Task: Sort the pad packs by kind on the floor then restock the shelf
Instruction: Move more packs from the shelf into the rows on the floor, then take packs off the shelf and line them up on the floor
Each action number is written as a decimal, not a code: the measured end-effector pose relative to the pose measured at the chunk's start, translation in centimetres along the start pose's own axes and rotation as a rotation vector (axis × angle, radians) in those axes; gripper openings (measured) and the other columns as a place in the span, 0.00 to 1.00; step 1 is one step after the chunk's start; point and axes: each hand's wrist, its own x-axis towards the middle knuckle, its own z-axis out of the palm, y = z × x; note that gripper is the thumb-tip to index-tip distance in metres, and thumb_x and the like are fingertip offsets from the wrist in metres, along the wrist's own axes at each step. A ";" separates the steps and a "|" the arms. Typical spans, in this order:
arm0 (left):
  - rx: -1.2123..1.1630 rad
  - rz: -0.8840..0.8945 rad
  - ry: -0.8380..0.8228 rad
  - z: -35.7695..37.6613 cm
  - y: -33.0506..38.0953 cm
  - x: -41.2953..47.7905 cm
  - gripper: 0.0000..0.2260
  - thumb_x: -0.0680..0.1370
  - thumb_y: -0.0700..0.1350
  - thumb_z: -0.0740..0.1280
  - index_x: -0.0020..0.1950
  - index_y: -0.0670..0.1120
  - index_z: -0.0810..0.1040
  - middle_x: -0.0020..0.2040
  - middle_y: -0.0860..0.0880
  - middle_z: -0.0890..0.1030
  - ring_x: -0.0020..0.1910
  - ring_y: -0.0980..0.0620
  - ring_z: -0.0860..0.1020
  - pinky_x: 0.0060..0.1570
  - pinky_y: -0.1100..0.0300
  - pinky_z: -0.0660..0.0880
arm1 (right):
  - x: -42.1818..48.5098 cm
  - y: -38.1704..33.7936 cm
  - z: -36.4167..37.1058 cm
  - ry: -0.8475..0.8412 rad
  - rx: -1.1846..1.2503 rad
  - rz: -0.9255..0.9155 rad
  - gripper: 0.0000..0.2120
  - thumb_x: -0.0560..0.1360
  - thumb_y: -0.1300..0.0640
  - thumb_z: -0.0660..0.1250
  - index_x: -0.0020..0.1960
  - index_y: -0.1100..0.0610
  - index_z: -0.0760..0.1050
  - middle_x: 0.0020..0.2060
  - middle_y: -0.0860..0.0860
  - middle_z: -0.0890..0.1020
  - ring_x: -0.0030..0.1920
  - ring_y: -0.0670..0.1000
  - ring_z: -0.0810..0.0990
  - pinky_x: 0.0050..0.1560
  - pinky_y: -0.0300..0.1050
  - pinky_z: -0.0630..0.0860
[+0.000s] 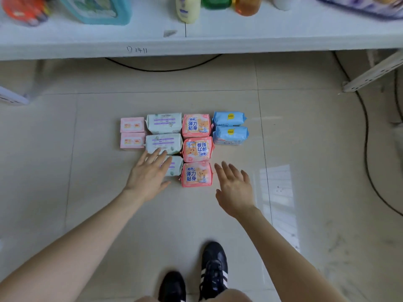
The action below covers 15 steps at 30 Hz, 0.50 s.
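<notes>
Four columns of packs stand on the floor (305,127) in front of the shelf (196,43), which juts out above them at the top edge of the view. Leftmost are two pink packs (132,132), touching each other. Next come three pale green packs (164,131); the left hand (148,175) lies over the nearest one with fingers straight, gripping nothing, and contact cannot be confirmed. Three red packs (197,149) follow, the middle one turned the opposite way to its neighbours. The right hand (234,188) hovers just beside the nearest red pack, fingers spread and empty. Two blue packs (230,131) close the row on the right. Sorting by kind appears complete; restocking has not begun. Risks noted: the soft packs stand close together, so lifting one from the middle could drag or tip its neighbour and mix the columns. The shelf already carries bottles (187,8) near its front edge, and a pack pushed in carelessly could knock one over. A dark cable (366,138) runs along the floor's right side, a trip hazard when stepping forward.
</notes>
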 end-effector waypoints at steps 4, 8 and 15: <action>0.004 -0.032 0.007 -6.8 0.1 -4.0 0.32 0.78 0.59 0.62 0.78 0.47 0.59 0.79 0.45 0.58 0.78 0.46 0.55 0.75 0.47 0.49 | -3.5 -0.9 -6.5 -0.013 -0.026 -0.006 0.34 0.78 0.52 0.60 0.79 0.53 0.46 0.78 0.52 0.53 0.77 0.54 0.52 0.74 0.56 0.51; -0.009 -0.064 -0.010 -14.2 0.2 -8.2 0.32 0.79 0.59 0.60 0.79 0.48 0.55 0.79 0.46 0.55 0.78 0.48 0.52 0.75 0.49 0.46 | -7.2 -2.1 -14.1 -0.015 -0.043 -0.024 0.34 0.78 0.52 0.60 0.78 0.53 0.46 0.78 0.53 0.53 0.77 0.54 0.52 0.74 0.57 0.49; -0.059 -0.119 0.014 -27.5 -0.2 -15.2 0.31 0.80 0.59 0.58 0.79 0.49 0.52 0.80 0.48 0.53 0.79 0.48 0.49 0.75 0.47 0.45 | -13.3 -4.9 -28.5 0.056 -0.095 -0.056 0.34 0.79 0.48 0.58 0.78 0.55 0.46 0.78 0.54 0.53 0.78 0.54 0.51 0.74 0.57 0.50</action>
